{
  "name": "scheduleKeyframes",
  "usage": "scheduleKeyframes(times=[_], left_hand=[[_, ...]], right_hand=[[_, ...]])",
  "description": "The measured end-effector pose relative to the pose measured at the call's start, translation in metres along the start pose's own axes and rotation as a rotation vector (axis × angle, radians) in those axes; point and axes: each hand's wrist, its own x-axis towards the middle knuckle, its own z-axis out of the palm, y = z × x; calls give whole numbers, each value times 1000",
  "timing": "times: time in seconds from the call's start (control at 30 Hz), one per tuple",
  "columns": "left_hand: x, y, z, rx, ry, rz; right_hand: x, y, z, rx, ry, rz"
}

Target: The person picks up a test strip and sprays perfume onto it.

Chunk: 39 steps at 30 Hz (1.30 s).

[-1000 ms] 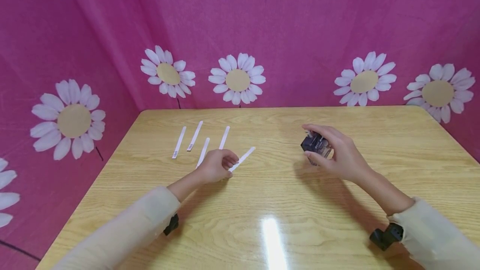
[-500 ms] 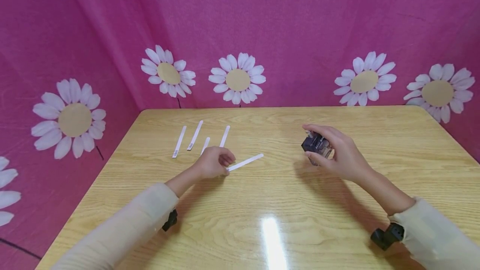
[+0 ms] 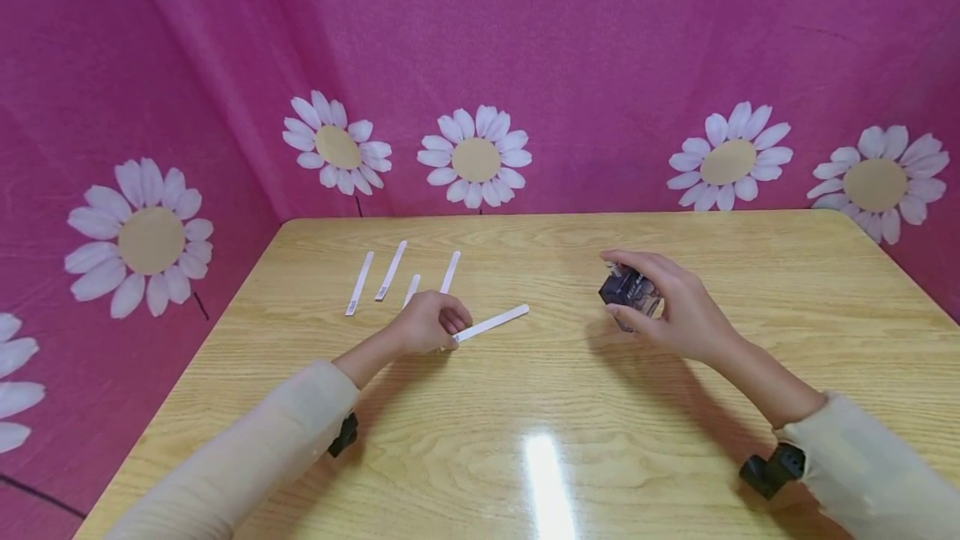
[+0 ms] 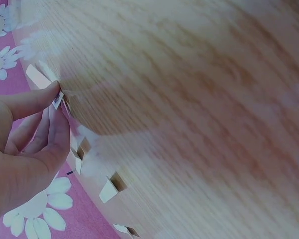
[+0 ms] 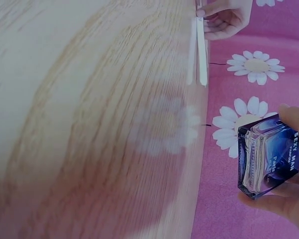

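Observation:
My left hand (image 3: 431, 322) pinches one end of a white paper perfume test strip (image 3: 495, 322) between thumb and fingers. Its free end points right, toward the perfume bottle. In the left wrist view, the pinched end of the strip (image 4: 58, 99) carries a small dark print. The dark, angular glass perfume bottle (image 3: 628, 290) is gripped by my right hand (image 3: 686, 307) above the table. Its metal spray top faces left, with the index finger close over it. Lettering reading "SEXY MAN" shows on the bottle (image 5: 271, 154) in the right wrist view.
Several more white strips lie on the wooden table (image 3: 645, 448) at the left, among them the leftmost strip (image 3: 359, 283) and its neighbour (image 3: 391, 271). One strip (image 3: 411, 290) is partly hidden behind my left hand. A pink daisy-print curtain (image 3: 600, 65) hangs at the back and left.
The strip in my left hand has swung clockwise, now lying flatter and pointing more to the right. My left hand has shifted slightly left; the right hand and bottle have barely moved.

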Motion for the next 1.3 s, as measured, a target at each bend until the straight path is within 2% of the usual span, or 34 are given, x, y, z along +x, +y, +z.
scheduleKeyframes(times=[0.43,0.73,1.1,1.3], left_hand=[[-3,3,2,24,-34,25],[-3,6,2,-100,-30,-43],[-2,8,4,-323,-5,-157],[-3,9,4,-350,-2,-179]], right_hand=[[1,-1,2,13,2,-9],[2,-2,4,14,5,-11],[6,-3,7,25,10,-46],[7,-6,10,34,2,-34]])
